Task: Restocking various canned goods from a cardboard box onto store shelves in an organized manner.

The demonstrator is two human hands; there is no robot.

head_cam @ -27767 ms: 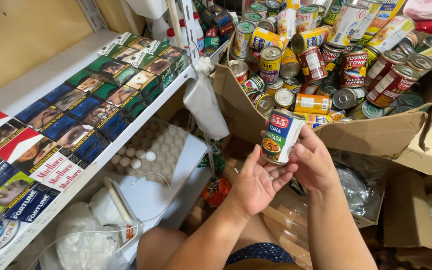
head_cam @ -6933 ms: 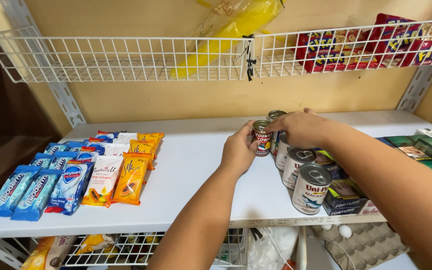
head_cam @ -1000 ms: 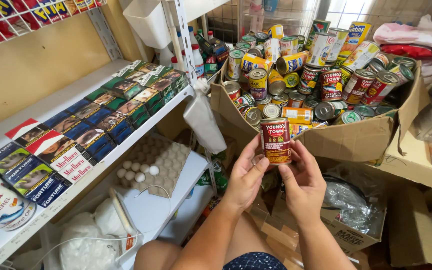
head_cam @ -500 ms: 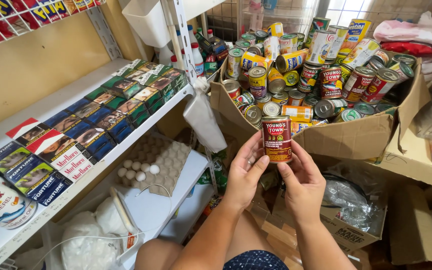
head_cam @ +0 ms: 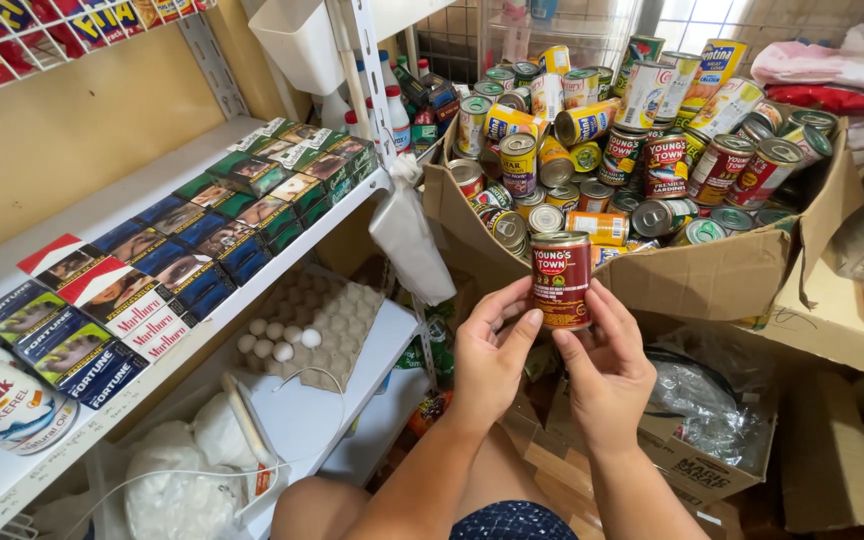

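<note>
Upright, the red can (head_cam: 560, 279) is pinched between left hand (head_cam: 489, 357) and right hand (head_cam: 607, 370) fingertips; such a light grip could let it slip onto the box (head_cam: 722, 275) edge.

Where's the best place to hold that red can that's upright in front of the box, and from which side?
Grip the red can on its curved side wall, from both flanks. It stands upright with flat rims top and bottom, so opposing fingers seat well on the label band. The left hand and right hand already hold it that way, from below.

Single head-worn view, steeply downward, close over hands (head_cam: 542, 360)
</note>
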